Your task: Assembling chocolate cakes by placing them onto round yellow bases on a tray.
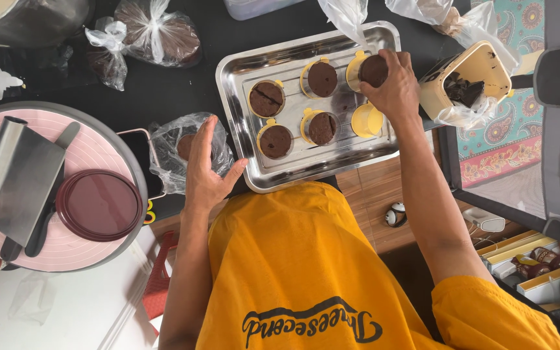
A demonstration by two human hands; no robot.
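We are gripping a brown cake cup (373,70) in our right hand (393,87) fingers over the steel tray (241,116)'s far right corner, while our left hand (203,172), fingers spread wide, is resting beside the tray against a plastic bag (166,146).

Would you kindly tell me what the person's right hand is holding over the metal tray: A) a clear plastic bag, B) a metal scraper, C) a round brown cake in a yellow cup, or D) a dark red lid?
C: the right hand grips a round brown cake in a yellow cup at the far side of the metal tray, while the left hand rests on a clear plastic bag.
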